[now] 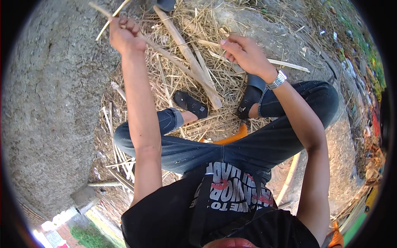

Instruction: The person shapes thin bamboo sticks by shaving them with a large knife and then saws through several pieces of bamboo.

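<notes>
My left hand [126,36], raised at the upper left, is closed round a long, thin bamboo strip [165,53]. The strip slants down to the right, over a thick split bamboo piece [184,47] on the ground. A second narrow strip [104,31] crosses it just beyond my fingers. My right hand [246,53] hovers at the upper middle, its fingers curled and the thumb close to the index finger. A pale strip [289,65] shows on both sides of this hand; whether the fingers grip it I cannot tell.
Straw and shavings [157,82] cover the ground round my feet in dark socks [191,104]. A large rough grey rock surface [53,103] rises at the left. Several cut strips [118,153] lie by my left knee. An orange curved thing [235,135] lies between my legs.
</notes>
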Tool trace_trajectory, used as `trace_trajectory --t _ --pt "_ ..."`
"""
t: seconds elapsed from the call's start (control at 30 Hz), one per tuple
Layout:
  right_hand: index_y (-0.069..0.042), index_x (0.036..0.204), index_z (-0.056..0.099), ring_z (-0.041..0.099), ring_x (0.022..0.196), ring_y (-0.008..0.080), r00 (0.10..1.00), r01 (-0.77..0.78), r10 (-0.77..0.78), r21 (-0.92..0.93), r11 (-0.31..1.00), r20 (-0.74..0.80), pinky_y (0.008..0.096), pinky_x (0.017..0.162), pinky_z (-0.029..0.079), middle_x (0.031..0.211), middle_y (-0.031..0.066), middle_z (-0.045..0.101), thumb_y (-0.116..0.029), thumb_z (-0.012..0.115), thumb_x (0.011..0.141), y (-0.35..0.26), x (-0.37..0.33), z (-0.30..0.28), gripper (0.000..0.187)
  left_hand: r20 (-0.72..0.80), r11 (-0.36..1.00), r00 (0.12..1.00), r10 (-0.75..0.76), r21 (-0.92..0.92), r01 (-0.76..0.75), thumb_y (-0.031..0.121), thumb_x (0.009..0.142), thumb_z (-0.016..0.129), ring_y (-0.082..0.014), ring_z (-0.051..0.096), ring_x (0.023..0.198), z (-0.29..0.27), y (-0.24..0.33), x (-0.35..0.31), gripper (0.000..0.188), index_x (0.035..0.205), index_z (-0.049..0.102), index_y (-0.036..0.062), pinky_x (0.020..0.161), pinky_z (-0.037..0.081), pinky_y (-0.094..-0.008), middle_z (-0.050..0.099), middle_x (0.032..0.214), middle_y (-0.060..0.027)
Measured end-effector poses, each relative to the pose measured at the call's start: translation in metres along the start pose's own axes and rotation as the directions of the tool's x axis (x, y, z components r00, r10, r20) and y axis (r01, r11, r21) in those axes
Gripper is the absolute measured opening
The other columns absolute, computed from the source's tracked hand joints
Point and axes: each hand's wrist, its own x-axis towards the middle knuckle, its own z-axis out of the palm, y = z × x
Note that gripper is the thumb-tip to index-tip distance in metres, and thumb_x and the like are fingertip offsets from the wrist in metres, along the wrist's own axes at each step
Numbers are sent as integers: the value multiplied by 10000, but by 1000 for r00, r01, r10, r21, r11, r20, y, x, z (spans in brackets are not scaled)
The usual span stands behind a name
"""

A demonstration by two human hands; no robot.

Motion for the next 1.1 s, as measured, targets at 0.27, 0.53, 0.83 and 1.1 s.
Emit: trace_trajectory --t 0.27,0.53,0.83,1.1 --pt "-2 890 665 626 636 264 998 64 -64 -259 964 7 404 648 494 661 93 632 -379 671 941 -16 -11 -5 380 17 996 996 84 12 -85 237 1088 481 -64 271 546 -12 45 6 189 1080 562 67 448 208 -250 414 731 45" --pt "-2 1352 532 687 714 212 993 104 -111 -134 985 -43 378 706 553 1142 199 656 -294 763 884 -22 -29 5 598 79 962 997 11 271 -32 297 1090 493 -66 328 522 20 14 -58 323 838 508 96 416 241 -242 429 679 26" --pt "-77 1404 522 658 684 226 708 472 -638 -470 746 -301 346 648 554 1180 167 649 -270 763 921 -40 -22 -13 573 442 790 892 -98 579 -201 274 1068 588 -28 416 514 34 -73 -128 316 941 710 11 456 298 -214 520 636 55" --pt "-18 1018 752 674 673 240 896 327 -392 -288 900 -208 342 645 534 868 142 735 -149 730 926 -52 -24 -41 161 581 656 746 -325 707 -264 326 1040 637 -43 484 606 55 -50 -119 421 792 699 -8 552 378 -243 594 650 30"
